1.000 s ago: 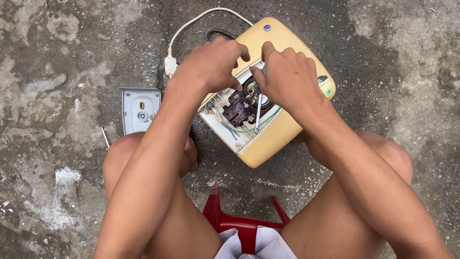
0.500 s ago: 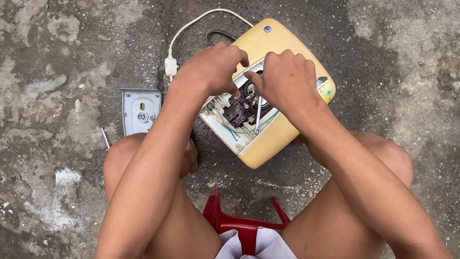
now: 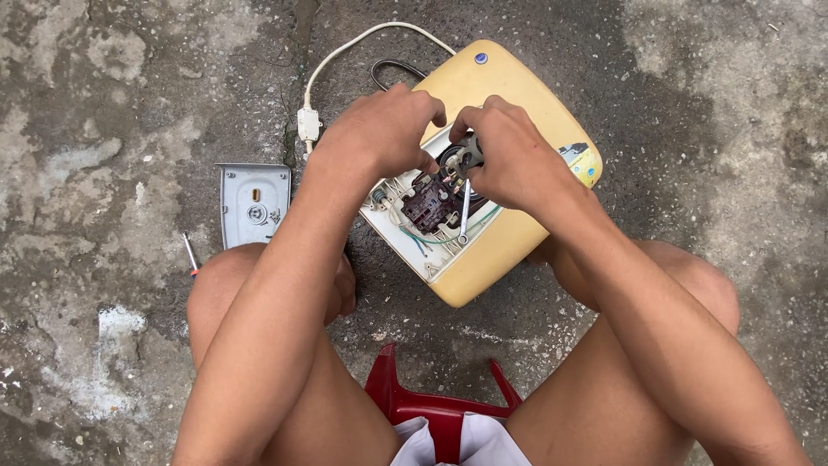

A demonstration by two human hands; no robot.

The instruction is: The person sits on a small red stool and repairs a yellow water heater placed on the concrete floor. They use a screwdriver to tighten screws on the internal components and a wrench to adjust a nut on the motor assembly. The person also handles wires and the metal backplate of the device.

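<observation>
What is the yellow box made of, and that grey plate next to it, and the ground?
The yellow box looks like smooth, slightly glossy plastic: rounded moulded corners, even colour. The grey plate seems to be thin sheet metal, dull silvery with a bent edge, though painted plastic is possible. The ground looks like rough, stained concrete, speckled and patchy.

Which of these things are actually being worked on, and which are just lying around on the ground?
Being worked on:
- yellow appliance, opened
- its dark inner part
- small spanner
- left hand and right hand, both on the inner parts

Lying about:
- grey cover plate
- screwdriver
- white cable
- red stool
</observation>
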